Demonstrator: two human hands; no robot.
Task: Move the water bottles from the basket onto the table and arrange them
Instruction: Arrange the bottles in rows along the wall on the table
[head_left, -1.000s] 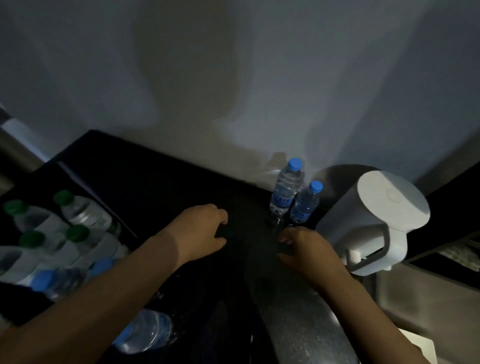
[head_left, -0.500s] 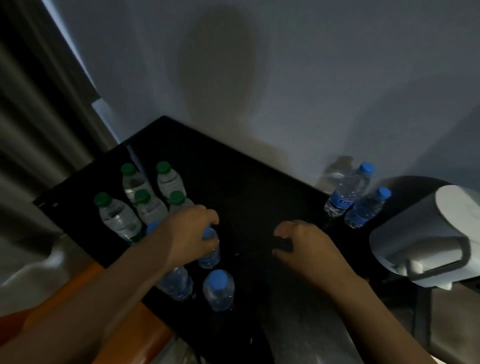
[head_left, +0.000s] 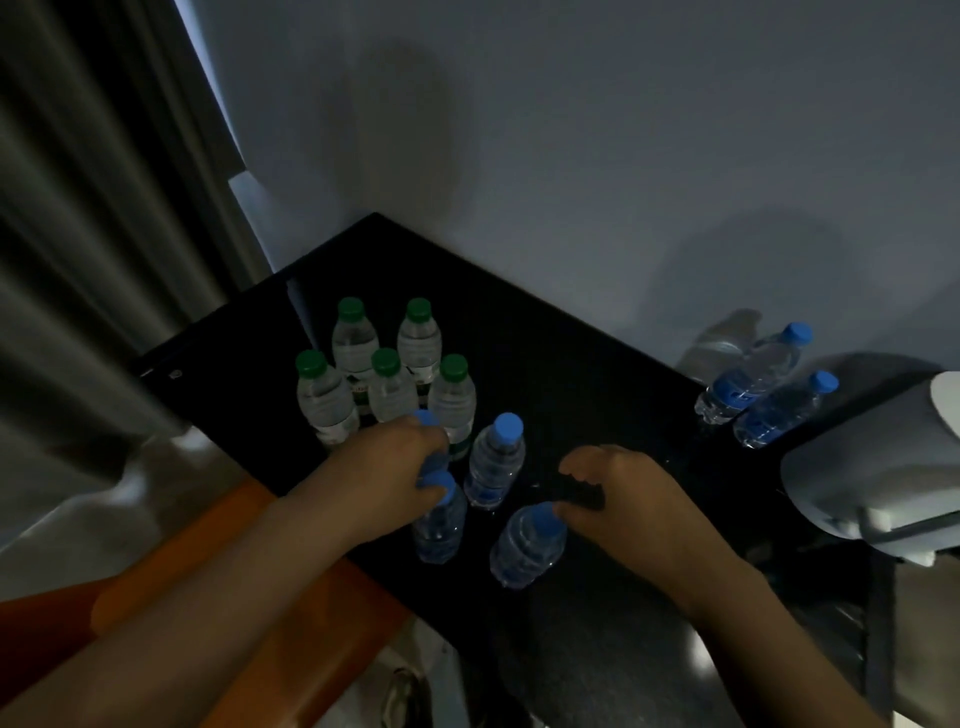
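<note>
Reaching into the blue-cap cluster at 6 o'clock on the table (head_left: 545, 322), left hand (head_left: 389, 467) curled round a bottle (head_left: 427, 420) at the neck, likely the easiest hold among crowded bottles. Right hand (head_left: 628, 499) had fingers curled beside the near bottle (head_left: 527, 545); grip could not be told. Green caps (head_left: 387, 364) stood grouped at 11 o'clock, a blue pair (head_left: 753, 374) at 2 o'clock by the kettle (head_left: 872, 467), seemingly sorted by colour. Basket not made out

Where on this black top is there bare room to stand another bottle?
The widest bare patch of the black surface lies along the wall, between the five green-capped clear plastic bottles and the two blue-capped bottles by the white kettle. Crowded in front: the left hand and right hand sit among the nearer blue-capped bottles.
</note>
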